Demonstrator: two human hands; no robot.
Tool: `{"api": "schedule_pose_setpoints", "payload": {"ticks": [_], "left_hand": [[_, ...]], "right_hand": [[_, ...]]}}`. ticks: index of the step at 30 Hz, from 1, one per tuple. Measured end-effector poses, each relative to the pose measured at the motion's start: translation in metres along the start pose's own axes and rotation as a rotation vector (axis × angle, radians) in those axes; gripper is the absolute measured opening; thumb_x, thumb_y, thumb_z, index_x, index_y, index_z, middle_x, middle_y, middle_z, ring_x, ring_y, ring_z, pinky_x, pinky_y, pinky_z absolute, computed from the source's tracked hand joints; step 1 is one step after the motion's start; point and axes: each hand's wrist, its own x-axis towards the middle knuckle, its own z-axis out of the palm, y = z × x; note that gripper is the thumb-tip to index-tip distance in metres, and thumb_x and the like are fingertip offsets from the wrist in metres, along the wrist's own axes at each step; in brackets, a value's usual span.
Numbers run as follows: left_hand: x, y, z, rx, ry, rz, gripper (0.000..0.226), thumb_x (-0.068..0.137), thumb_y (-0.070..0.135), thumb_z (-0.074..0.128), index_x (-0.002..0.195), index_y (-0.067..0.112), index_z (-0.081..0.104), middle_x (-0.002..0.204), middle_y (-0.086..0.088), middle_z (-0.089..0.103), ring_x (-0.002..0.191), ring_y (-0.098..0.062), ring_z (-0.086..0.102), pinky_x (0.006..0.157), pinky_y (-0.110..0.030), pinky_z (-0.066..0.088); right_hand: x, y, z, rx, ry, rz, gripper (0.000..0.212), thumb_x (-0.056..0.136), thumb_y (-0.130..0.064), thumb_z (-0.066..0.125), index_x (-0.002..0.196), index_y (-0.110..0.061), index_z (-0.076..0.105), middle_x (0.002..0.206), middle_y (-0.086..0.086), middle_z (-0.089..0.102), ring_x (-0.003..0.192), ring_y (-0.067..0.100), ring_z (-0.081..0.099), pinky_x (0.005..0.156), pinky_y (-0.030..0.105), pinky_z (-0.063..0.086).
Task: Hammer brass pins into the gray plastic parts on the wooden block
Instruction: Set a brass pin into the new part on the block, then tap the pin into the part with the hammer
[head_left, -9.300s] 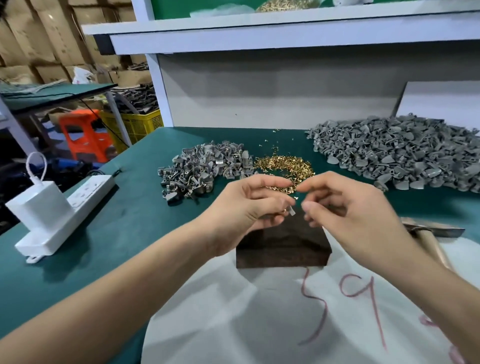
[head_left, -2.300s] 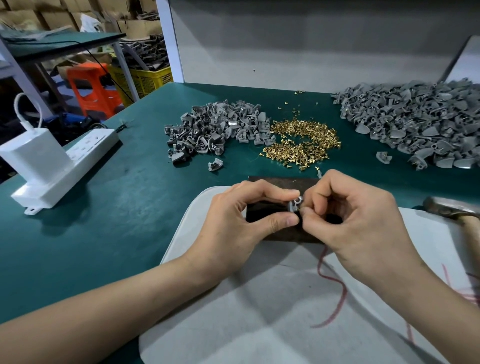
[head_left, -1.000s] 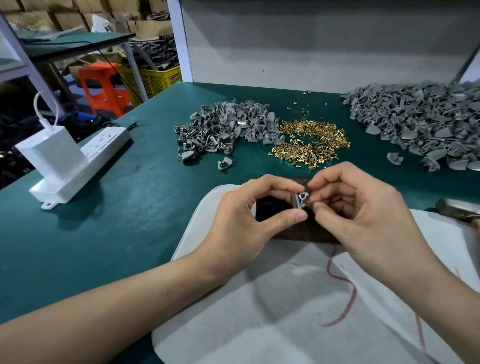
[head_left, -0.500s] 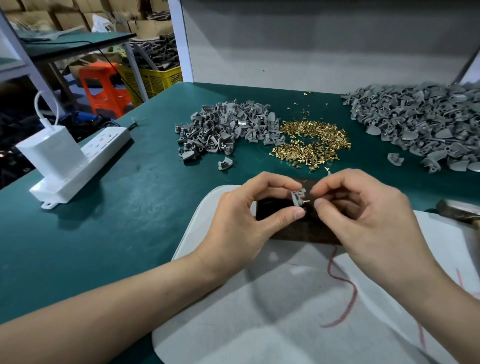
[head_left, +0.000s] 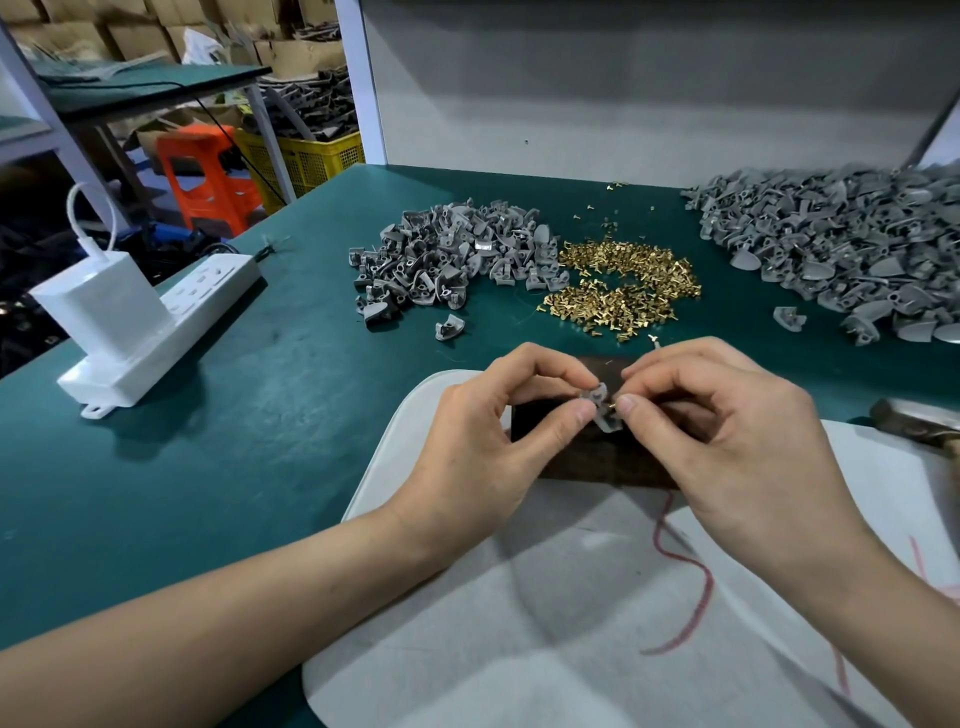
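1. Just right of the frame's centre, the left hand (head_left: 498, 431) pinched one gray plastic part (head_left: 602, 408) between thumb and forefinger, the other fingers curled loosely. The part was held just above the dark wooden block (head_left: 582, 457).

2. The right hand (head_left: 727, 431) was closed to a fine pinch at the part's right edge, its fingertips (head_left: 627, 404) on what looked like a brass pin (head_left: 613, 401); only a glint of it showed, so how far in it sat could not be told.

3. The step in hand appeared to be seating the pin by finger. Done well, the pin would go in straight along its hole, with the left pinch steadying the part so it did not twist.

4. The part would then want to lie flat on the block with the pin's head upward, so that a blow landed square.

5. The hammer (head_left: 914, 428) lay at the right edge of the frame on the white sheet (head_left: 519, 623), within the right hand's reach.

6. Supplies sat in the upper half: the loose brass pins (head_left: 623, 283) at centre, a smaller pile of gray parts (head_left: 447, 260) to their left, and a larger pile of gray parts (head_left: 841, 249) at upper right.
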Motion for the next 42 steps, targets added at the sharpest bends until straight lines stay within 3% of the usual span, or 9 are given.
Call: {"api": "schedule_pose_setpoints", "payload": {"ticks": [7, 10, 13, 15, 19, 23, 28, 33, 42], "left_hand": [[0.000, -0.003, 0.000, 0.055, -0.002, -0.032, 0.015, 0.085, 0.008, 0.071, 0.093, 0.018, 0.063, 0.096, -0.003, 0.072, 0.097, -0.014, 0.067, 0.092, -0.030, 0.050], [0.000, -0.004, 0.000, 0.084, 0.008, -0.048, 0.013, 0.083, 0.013, 0.070, 0.087, 0.024, 0.063, 0.102, 0.003, 0.069, 0.104, -0.015, 0.062, 0.094, -0.029, 0.047], [0.001, -0.005, -0.002, 0.071, 0.044, -0.092, 0.016, 0.084, 0.008, 0.070, 0.080, 0.022, 0.063, 0.113, 0.011, 0.061, 0.113, -0.008, 0.055, 0.089, -0.013, 0.042], [0.002, -0.004, -0.002, 0.023, 0.062, -0.153, 0.016, 0.083, 0.008, 0.069, 0.077, 0.021, 0.063, 0.119, 0.016, 0.056, 0.114, -0.004, 0.054, 0.082, -0.006, 0.042], [0.001, -0.003, -0.002, 0.022, 0.065, -0.194, 0.012, 0.084, 0.014, 0.068, 0.077, 0.022, 0.064, 0.122, 0.024, 0.051, 0.118, -0.007, 0.052, 0.088, -0.019, 0.043], [0.002, -0.002, -0.001, 0.010, 0.058, -0.186, 0.012, 0.085, 0.010, 0.068, 0.082, 0.022, 0.066, 0.125, 0.019, 0.049, 0.123, -0.012, 0.050, 0.089, -0.025, 0.046], [0.004, -0.005, -0.002, 0.021, 0.062, -0.206, 0.016, 0.084, 0.012, 0.070, 0.076, 0.026, 0.068, 0.122, 0.024, 0.051, 0.122, -0.005, 0.049, 0.091, -0.026, 0.043], [0.006, -0.006, -0.003, 0.033, 0.077, -0.215, 0.016, 0.082, 0.011, 0.071, 0.074, 0.023, 0.066, 0.118, 0.021, 0.053, 0.122, 0.001, 0.046, 0.099, -0.029, 0.041], [0.006, -0.007, -0.004, 0.060, 0.074, -0.171, 0.018, 0.080, 0.009, 0.073, 0.073, 0.023, 0.066, 0.120, 0.014, 0.053, 0.120, -0.004, 0.049, 0.092, -0.019, 0.039]], "right_hand": [[0.004, -0.003, -0.006, -0.040, -0.012, -0.021, 0.010, 0.081, -0.020, 0.063, 0.076, -0.022, 0.071, 0.088, -0.016, 0.063, 0.087, 0.000, 0.060, 0.078, 0.011, 0.046], [0.023, 0.005, -0.037, -0.283, 0.059, 0.037, 0.009, 0.084, -0.027, 0.062, 0.076, -0.026, 0.065, 0.081, -0.012, 0.063, 0.076, 0.005, 0.058, 0.070, 0.020, 0.043], [0.044, 0.030, -0.093, -0.756, -0.019, 0.352, 0.029, 0.084, -0.040, 0.065, 0.066, -0.020, 0.058, 0.066, -0.002, 0.060, 0.063, 0.019, 0.052, 0.061, 0.027, 0.037], [0.039, 0.044, -0.126, -0.938, -0.147, 0.709, 0.044, 0.078, -0.052, 0.068, 0.065, -0.010, 0.062, 0.057, 0.008, 0.061, 0.055, 0.027, 0.058, 0.053, 0.030, 0.048], [0.005, 0.059, -0.141, -0.629, -0.259, 1.045, 0.047, 0.069, -0.039, 0.081, 0.061, 0.000, 0.056, 0.039, 0.008, 0.051, 0.036, 0.026, 0.054, 0.042, 0.028, 0.048], [-0.011, 0.056, -0.138, -0.471, -0.088, 0.931, 0.030, 0.075, -0.021, 0.073, 0.059, -0.005, 0.053, 0.039, 0.004, 0.049, 0.034, 0.021, 0.049, 0.036, 0.019, 0.038], [-0.012, 0.028, -0.132, 0.556, -0.101, 0.883, 0.014, 0.070, -0.010, 0.054, 0.080, -0.013, 0.045, 0.053, -0.003, 0.047, 0.031, 0.004, 0.032, 0.029, 0.012, 0.026], [0.008, -0.035, -0.092, 0.252, -0.248, 0.551, 0.024, 0.082, -0.031, 0.063, 0.087, -0.007, 0.064, 0.049, 0.005, 0.052, 0.032, 0.014, 0.041, 0.033, 0.017, 0.033], [0.018, -0.074, -0.034, -0.335, -0.254, 0.328, 0.042, 0.090, -0.030, 0.057, 0.053, -0.016, 0.046, 0.049, 0.001, 0.052, 0.036, 0.014, 0.044, 0.045, 0.023, 0.040]]}}
